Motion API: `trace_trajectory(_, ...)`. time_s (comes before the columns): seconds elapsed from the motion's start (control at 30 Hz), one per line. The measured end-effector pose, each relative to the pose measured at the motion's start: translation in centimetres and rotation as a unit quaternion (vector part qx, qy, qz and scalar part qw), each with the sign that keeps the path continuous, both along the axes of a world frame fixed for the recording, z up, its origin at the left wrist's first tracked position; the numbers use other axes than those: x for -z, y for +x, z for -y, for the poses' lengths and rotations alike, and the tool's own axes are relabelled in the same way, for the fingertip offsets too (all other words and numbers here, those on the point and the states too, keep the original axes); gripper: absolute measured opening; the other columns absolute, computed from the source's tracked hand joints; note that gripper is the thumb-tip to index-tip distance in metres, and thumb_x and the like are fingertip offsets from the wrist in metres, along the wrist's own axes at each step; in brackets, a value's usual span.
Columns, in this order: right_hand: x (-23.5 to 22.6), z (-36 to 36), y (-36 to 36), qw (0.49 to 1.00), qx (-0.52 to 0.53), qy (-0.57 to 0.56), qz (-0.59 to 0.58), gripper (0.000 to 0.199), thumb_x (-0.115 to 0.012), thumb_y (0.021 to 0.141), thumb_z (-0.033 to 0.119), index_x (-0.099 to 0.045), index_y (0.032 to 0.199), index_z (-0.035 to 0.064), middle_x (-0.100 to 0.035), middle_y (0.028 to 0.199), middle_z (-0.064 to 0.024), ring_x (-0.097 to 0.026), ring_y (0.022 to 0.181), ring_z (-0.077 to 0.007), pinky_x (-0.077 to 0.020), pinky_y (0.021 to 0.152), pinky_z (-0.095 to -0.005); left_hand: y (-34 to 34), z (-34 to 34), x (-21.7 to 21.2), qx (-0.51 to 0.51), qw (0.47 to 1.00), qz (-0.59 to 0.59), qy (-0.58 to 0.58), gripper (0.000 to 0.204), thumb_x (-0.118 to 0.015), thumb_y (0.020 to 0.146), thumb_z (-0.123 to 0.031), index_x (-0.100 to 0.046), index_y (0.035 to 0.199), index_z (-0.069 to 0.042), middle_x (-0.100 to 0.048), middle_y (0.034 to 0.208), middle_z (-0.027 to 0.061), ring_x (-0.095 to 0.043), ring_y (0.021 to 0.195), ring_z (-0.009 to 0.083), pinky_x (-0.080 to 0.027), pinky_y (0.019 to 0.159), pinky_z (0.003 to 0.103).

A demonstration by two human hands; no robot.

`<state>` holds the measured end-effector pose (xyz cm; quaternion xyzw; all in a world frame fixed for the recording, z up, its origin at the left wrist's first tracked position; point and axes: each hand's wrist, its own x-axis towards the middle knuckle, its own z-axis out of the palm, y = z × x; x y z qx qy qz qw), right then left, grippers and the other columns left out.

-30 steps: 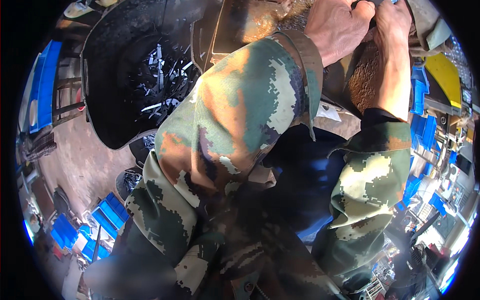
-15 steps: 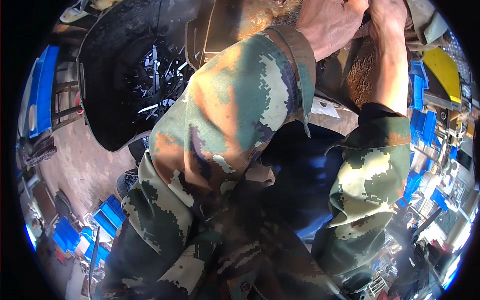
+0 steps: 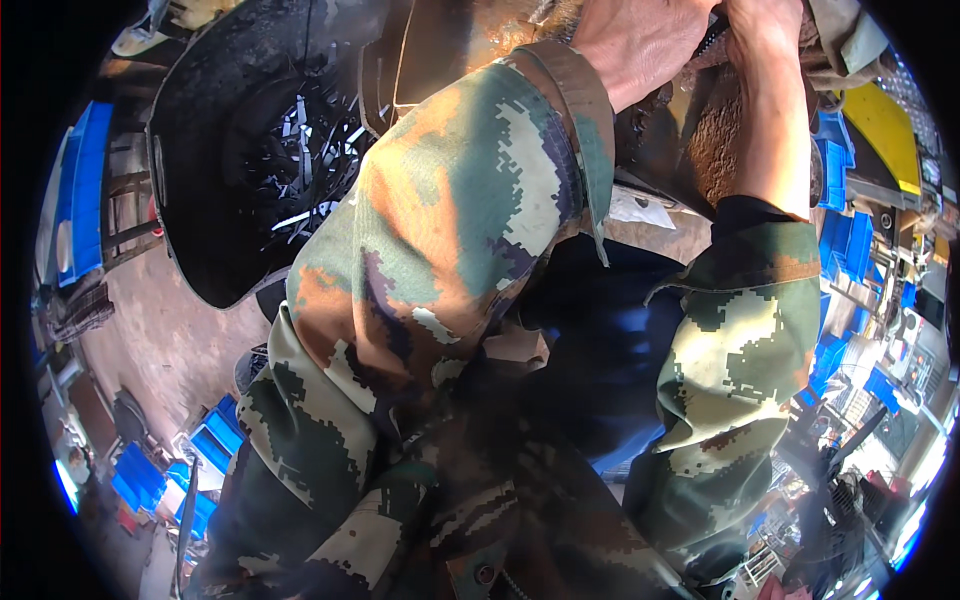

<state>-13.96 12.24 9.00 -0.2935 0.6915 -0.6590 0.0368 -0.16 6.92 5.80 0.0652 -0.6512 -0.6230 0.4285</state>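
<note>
Both my hands up at the rusty block

Left hand (image 3: 640, 40) and right hand (image 3: 760, 30) meet on a dark part (image 3: 712, 35); grip and its long axis I cannot tell; black tub (image 3: 200, 180) lies left

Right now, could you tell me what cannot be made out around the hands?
- Head view: left hand fingers cut off by the top edge.
- Right hand mostly beyond that edge; its grip cannot be told.
- Rusty brown workpiece between the forearms: kind unclear.
- Metal pieces in the dark bin: too small to identify.

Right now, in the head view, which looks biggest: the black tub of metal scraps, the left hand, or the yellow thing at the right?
1. black tub
2. left hand, though nearness to the camera enlarges it and the frame cuts it off
3. yellow thing, looking close to the hand in size, so unsure
</note>
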Motion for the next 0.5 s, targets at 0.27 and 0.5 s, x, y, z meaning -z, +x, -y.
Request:
trace_trajectory(0.27,-0.23,-0.05,0.51,1.000,0.005,0.021,-0.009,0.023,-0.071,0.093,0.023,-0.060,0.101,0.0041,-0.061,0.082,-0.0016,-0.065,0.076,-0.0139,-0.0501,0.061,-0.0260,0.04,0.07,-0.28,0.032,0.999,0.015,0.039,0.029,-0.051,0.094,-0.022,-0.062,0.096,0.005,-0.062,0.081,0.0249,-0.061,0.076,0.0336,-0.046,0.072,0.040)
trace_trajectory(0.5,-0.30,0.26,1.08,0.999,0.019,0.036,-0.016,0.025,-0.070,0.093,0.023,-0.061,0.104,0.0024,-0.063,0.083,-0.0030,-0.066,0.076,-0.0141,-0.0505,0.060,-0.0255,0.02,0.30,0.00,0.019,0.999,0.017,0.028,0.031,-0.051,0.094,-0.024,-0.062,0.096,0.005,-0.061,0.079,0.0240,-0.060,0.074,0.0325,-0.046,0.072,0.040)
